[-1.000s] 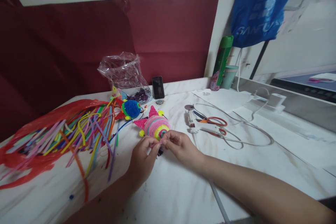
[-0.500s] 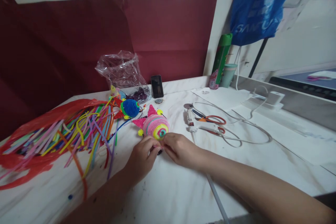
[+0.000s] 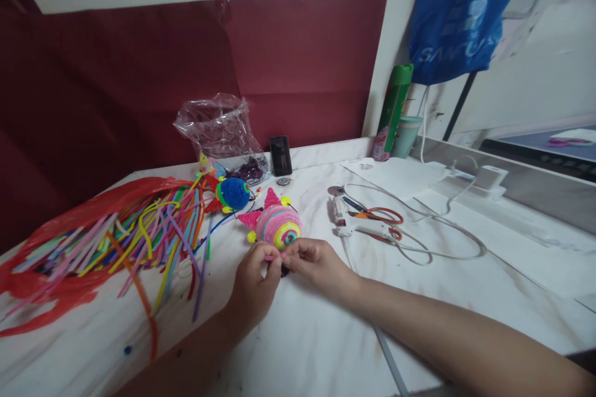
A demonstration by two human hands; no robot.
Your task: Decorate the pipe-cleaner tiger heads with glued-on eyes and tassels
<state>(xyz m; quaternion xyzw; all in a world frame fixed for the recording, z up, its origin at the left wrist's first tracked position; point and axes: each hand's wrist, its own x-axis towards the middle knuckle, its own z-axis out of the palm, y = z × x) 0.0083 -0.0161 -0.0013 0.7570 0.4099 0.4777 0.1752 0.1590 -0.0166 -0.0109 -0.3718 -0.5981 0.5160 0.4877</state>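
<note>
Left hand [image 3: 254, 278] and right hand [image 3: 322, 268] meet at the fingertips, thumbs closed against forefingers. Small pink piece [image 3: 272, 257] pinched between them, spanning the narrow gap; perhaps fuzzy stem, too blurred to be sure. Pink striped figure [image 3: 274, 222] rests on the marble-patterned table [image 3: 298, 335] just beyond the fingers, yellow-ringed end facing them.

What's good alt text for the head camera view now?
The left hand and right hand pinch a small pink strip in front of a striped pink toy on a marbled table. Pipe cleaners lie left, a glue gun right.
</note>
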